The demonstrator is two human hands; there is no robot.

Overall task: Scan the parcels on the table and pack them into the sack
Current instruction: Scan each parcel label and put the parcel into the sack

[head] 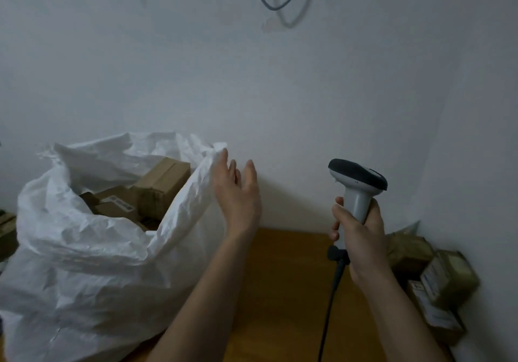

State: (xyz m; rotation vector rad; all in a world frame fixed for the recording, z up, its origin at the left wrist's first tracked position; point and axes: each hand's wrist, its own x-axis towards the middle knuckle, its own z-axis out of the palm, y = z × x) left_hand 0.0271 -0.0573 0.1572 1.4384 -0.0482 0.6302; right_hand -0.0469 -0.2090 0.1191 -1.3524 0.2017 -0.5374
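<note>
Left hand (pixel 236 193) open and empty beside rim of crumpled white woven sack (pixel 84 249); right hand (pixel 358 238) gripping grey-and-black handheld scanner (pixel 357 185). Remaining brown cardboard parcels (pixel 437 275) stacked at table's far right, nearer the scanner hand, well apart from the free one.

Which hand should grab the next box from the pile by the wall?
Probably the left hand: it is open and holds nothing, up beside the sack. The right hand is nearer the parcels, but its fingers grip the scanner.
</note>
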